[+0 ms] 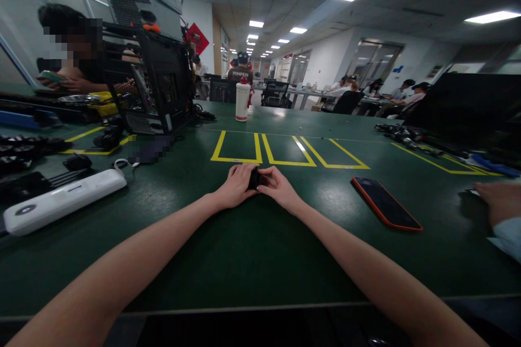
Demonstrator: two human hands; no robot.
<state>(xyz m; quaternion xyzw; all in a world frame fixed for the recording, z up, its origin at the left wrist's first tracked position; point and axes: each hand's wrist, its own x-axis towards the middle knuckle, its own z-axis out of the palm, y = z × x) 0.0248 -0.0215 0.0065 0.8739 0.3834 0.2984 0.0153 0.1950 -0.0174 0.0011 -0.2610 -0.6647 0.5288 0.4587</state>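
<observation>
My left hand [238, 185] and my right hand [280, 188] meet at the middle of the green table [252, 260], just in front of yellow tape outlines. Between them is a small black object [254, 179], mostly covered by my fingers, so its kind does not show. The left fingers wrap over its near left side. My right thumb and fingers pinch at its right side. To the right of my hands lies a phone [386, 203] with an orange case, its dark screen facing up.
A white power strip-like device [65, 200] and black parts lie at left, near an open computer case [158, 76]. A white bottle [243, 101] stands behind the tape outlines [288, 163]. At right are cables [411, 138], a dark monitor [468, 103] and another person's hand [499, 200].
</observation>
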